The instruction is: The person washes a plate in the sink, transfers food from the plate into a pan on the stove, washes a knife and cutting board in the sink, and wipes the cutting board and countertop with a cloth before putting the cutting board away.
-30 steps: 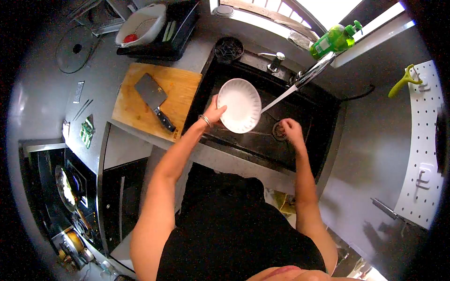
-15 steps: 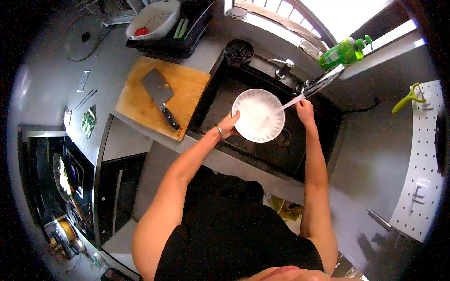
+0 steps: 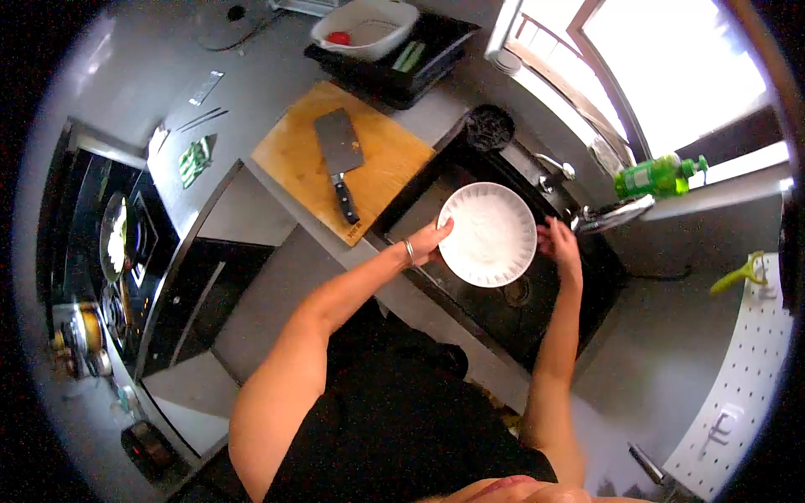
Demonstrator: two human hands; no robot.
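Observation:
A white fluted bowl [image 3: 488,235] is held over the dark sink [image 3: 436,197], its inside facing up. My left hand [image 3: 429,241] grips its left rim, thumb on the inside edge. Just beyond the right rim is my right hand [image 3: 560,244], its fingers somewhat blurred and apart, holding nothing I can see. Behind it the faucet [image 3: 616,215] reaches out over the sink's far right side. Part of the drain [image 3: 517,292] shows below the bowl.
A cleaver [image 3: 340,151] lies on the wooden cutting board [image 3: 293,155] left of the sink. Behind are a white basket [image 3: 377,32] and a black tray [image 3: 453,42]. A green soap bottle [image 3: 654,178] stands on the sill. A pan [image 3: 113,239] sits on the stove.
The view has turned toward the left. My right hand went from the drain area up to the faucet, then came back beside the bowl. My left hand still holds the bowl.

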